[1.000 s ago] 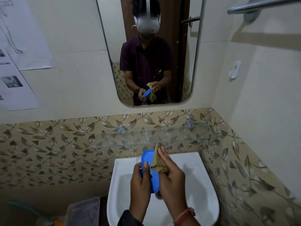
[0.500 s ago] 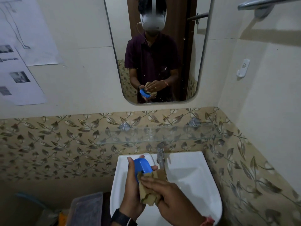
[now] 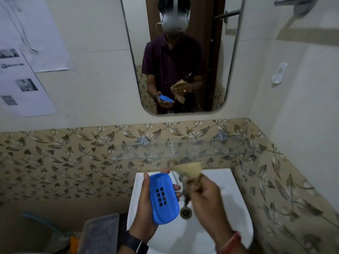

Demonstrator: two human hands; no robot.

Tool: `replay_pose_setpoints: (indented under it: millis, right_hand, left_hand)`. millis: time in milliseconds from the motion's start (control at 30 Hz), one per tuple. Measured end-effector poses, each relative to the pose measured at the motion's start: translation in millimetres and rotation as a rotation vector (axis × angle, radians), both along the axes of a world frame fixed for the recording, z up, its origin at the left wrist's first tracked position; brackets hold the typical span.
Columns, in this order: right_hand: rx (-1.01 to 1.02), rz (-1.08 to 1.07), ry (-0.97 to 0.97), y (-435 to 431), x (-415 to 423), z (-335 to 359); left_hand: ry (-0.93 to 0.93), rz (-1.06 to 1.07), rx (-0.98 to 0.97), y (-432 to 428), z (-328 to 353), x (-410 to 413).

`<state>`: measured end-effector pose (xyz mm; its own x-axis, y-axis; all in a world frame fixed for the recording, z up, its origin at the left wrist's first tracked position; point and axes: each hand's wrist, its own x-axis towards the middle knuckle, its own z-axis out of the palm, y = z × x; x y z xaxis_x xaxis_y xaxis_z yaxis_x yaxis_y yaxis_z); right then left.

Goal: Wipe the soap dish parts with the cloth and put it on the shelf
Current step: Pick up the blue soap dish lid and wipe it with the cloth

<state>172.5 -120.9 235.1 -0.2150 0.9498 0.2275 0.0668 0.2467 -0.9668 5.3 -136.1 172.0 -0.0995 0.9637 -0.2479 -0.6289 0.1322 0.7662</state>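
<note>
Above the white sink [image 3: 229,189], the left hand [image 3: 145,213] cradles the blue soap dish part [image 3: 163,197], thumb along its left edge and fingertips curled round its right edge. The part lies tilted with its flat face toward the camera, and a small grid of drain holes shows near its middle. The right hand [image 3: 205,200] is closed around the tan cloth [image 3: 189,169], which is bunched in the fist and fans out above the knuckles; it is blurred, so its folds cannot be made out. Cloth and soap dish part are apart, with the cloth up and to the right of the part. A dark watch [image 3: 134,242] sits on the left wrist and a reddish band [image 3: 232,241] on the right wrist. The sink's drain [image 3: 185,211] shows between the two hands. Behind them, a glass shelf [image 3: 183,150] runs along the leaf-patterned tile wall [image 3: 64,158]. Higher up, the mirror [image 3: 183,55] reflects the person holding the blue part and the cloth. Printed sheets [image 3: 22,77] hang on the wall at left, and a clear plastic box [image 3: 100,233] stands beside the sink at lower left.
</note>
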Motion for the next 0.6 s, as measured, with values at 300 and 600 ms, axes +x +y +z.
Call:
replay_pose_setpoints:
  millis: [300, 600]
  right_hand:
    - [-0.095, 0.485, -0.327, -18.5, -9.2, -15.4]
    - [-0.490, -0.158, 0.201, 19.8, 3.0, -24.3]
  left_hand:
    - [-0.018, 0.091, 0.028, 13.3, -1.5, -18.3]
    - [-0.144, 0.100, 0.060, 10.9, 6.5, -8.1]
